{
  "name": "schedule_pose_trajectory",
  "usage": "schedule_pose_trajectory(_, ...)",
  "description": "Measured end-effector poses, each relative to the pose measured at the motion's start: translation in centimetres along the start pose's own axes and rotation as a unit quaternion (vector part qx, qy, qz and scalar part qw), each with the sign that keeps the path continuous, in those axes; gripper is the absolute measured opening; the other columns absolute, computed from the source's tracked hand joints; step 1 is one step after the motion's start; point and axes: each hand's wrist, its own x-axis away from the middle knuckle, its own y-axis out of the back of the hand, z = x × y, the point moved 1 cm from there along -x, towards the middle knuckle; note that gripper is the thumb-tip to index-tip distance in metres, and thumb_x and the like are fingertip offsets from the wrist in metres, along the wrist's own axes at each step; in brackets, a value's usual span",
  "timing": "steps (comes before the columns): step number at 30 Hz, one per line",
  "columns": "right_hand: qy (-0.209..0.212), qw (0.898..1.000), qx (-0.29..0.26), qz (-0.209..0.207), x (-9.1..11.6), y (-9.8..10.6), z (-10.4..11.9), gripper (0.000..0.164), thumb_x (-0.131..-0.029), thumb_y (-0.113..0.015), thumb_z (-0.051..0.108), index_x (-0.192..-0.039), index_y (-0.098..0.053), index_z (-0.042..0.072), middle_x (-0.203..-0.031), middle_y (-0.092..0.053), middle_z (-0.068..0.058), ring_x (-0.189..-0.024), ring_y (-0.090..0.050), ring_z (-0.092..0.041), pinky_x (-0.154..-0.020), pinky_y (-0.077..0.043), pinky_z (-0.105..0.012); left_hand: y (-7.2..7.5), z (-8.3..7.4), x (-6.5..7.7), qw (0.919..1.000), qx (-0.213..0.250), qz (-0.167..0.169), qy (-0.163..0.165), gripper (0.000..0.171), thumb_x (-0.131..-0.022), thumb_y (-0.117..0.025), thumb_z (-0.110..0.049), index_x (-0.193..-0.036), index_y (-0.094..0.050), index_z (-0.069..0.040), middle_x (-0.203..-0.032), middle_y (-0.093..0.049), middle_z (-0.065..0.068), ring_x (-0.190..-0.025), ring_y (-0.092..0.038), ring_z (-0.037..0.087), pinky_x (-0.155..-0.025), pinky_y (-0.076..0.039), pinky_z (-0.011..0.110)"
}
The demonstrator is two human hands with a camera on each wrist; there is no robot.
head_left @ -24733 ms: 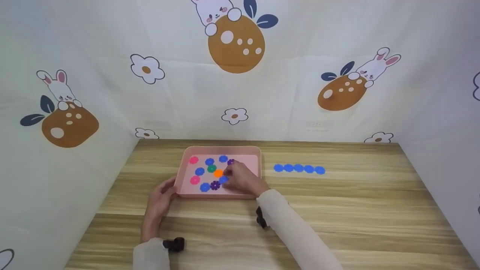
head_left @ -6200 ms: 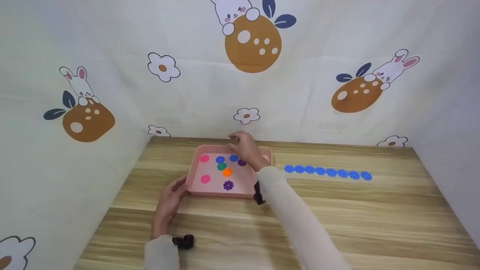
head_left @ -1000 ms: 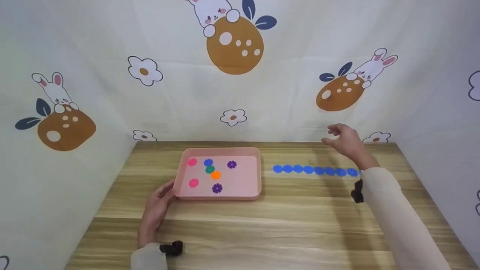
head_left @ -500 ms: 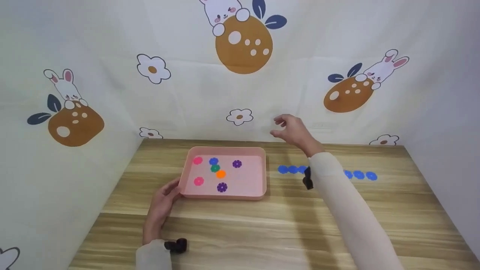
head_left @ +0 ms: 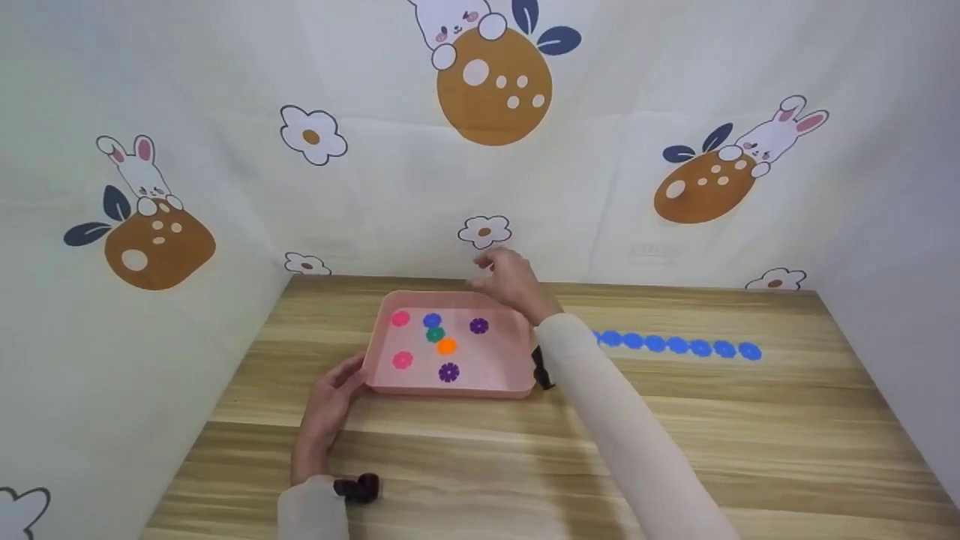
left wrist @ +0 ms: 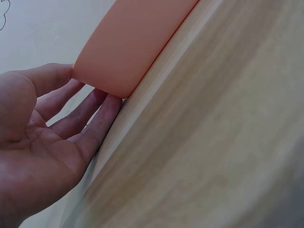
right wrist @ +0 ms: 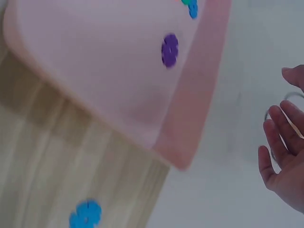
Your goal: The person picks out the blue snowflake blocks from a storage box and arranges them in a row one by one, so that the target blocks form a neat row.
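My left hand [head_left: 330, 409] rests at the near left corner of a pink tray [head_left: 450, 391]; its extended fingers touch the tray's outside in the left wrist view. My right hand [head_left: 514, 279] hovers over the tray's back right edge, fingers loosely bent and parted, with nothing between them in the right wrist view. In the tray lie flower-shaped plastic discs: a blue disc [head_left: 432, 320], a green disc [head_left: 435, 334], an orange disc [head_left: 446, 346], two pink discs [head_left: 403, 360] and two purple discs [head_left: 448, 372].
Right of the tray, a row of several blue discs [head_left: 678, 346] runs across the wooden table [head_left: 465, 465]; my right sleeve [head_left: 622, 420] covers its left end. A patterned cloth wall [head_left: 375, 187] rises behind the table's back edge.
Over the last second my right hand has moved left from above the blue row to the tray. Since the oldest frame, the row has grown longer and the tray holds fewer blue discs.
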Motion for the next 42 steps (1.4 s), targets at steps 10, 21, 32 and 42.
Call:
schedule_pose_trajectory(10, -0.042, 0.996, -0.081, -0.007, -0.8, -5.4, -0.1, 0.039, -0.093, -0.072, 0.017, -0.129, -0.062, 0.006, -0.129, -0.064, -0.012, -0.111, -0.06, -0.024, -0.102, -0.058, -0.033, -0.3, 0.0, -0.2, 0.9999, -0.012, -0.007, -0.009, 0.044, -0.103, -0.056, -0.019, -0.145, -0.052, -0.006, -0.151, -0.051, 0.017, -0.137, -0.052, 0.029, -0.114, -0.048, 0.037)
schedule_pose_trajectory(21, -0.072, 0.988, -0.136, 0.019, 0.2, -9.2, -0.2, 0.039, -0.096, -0.068, 0.019, -0.132, -0.061, 0.007, -0.127, -0.064, -0.008, -0.106, -0.062, -0.022, -0.103, -0.057, -0.034, -0.5, 0.1, -0.5, 0.9999, -0.002, -0.009, -0.009, 0.043, -0.102, -0.057, -0.016, -0.143, -0.053, -0.004, -0.15, -0.051, 0.018, -0.136, -0.052, 0.03, -0.113, -0.049, 0.037)
schedule_pose_trajectory(32, -0.084, 0.99, -0.117, 0.01, -0.4, -11.2, 0.2, 0.035, -0.094, -0.07, 0.015, -0.128, -0.063, 0.011, -0.122, -0.062, -0.007, -0.103, -0.059, -0.021, -0.099, -0.059, -0.031, -0.2, 0.1, -0.2, 0.9998, 0.012, -0.01, -0.015, 0.042, -0.103, -0.056, -0.014, -0.144, -0.053, -0.004, -0.15, -0.051, 0.018, -0.136, -0.052, 0.029, -0.109, -0.052, 0.03)
schedule_pose_trajectory(42, -0.077, 0.994, -0.083, -0.006, -1.1, -12.2, 0.7, 0.022, -0.092, -0.073, 0.012, -0.112, -0.067, 0.008, -0.107, -0.062, -0.007, -0.093, -0.06, -0.019, -0.078, -0.061, -0.023, 0.1, 0.1, -0.1, 0.9999, -0.002, -0.01, -0.009, 0.043, -0.103, -0.056, -0.018, -0.144, -0.052, -0.006, -0.152, -0.049, 0.016, -0.14, -0.049, 0.03, -0.117, -0.044, 0.043)
